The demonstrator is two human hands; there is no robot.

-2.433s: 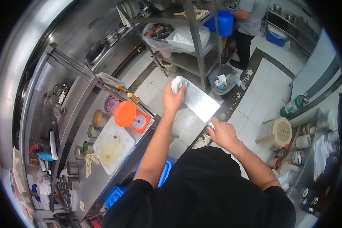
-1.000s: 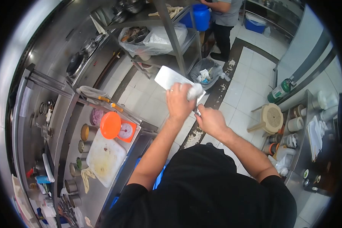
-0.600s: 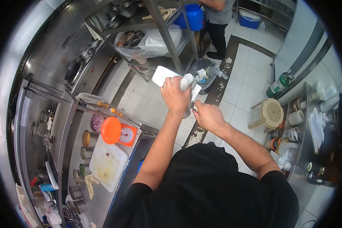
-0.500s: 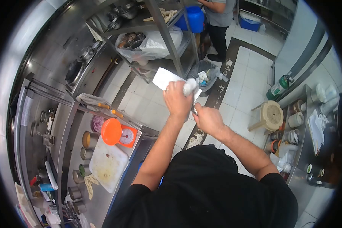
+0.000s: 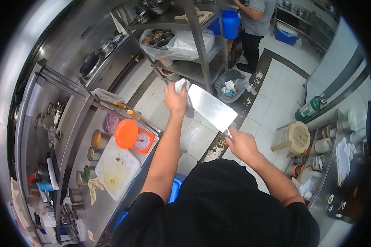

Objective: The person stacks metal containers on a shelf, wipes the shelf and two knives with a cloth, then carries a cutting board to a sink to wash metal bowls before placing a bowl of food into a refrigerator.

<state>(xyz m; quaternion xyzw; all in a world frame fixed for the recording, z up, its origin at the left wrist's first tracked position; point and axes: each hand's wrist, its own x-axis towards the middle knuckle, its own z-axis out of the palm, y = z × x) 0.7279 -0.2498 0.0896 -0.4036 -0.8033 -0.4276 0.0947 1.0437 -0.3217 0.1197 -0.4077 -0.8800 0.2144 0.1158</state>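
A wide rectangular cleaver (image 5: 212, 108) is held out over the floor, its flat blade facing up. My right hand (image 5: 242, 144) is closed on the cleaver's handle at the lower right end of the blade. My left hand (image 5: 175, 99) is closed on a white cloth (image 5: 181, 85) beside the far left end of the blade. Part of the cloth hangs down below the fingers in a greyish fold.
At left, a steel counter bears a white cutting board (image 5: 118, 168), an orange scale (image 5: 142, 140) and metal containers. Ahead stand a steel rack (image 5: 202, 51), a lined trash bin (image 5: 231, 88) and another person (image 5: 253, 31). A beige stool (image 5: 297, 138) stands right.
My left hand and the cloth have moved left, off the blade's handle end to its far end. My right hand has moved right and down with the cleaver, and more of the blade shows.
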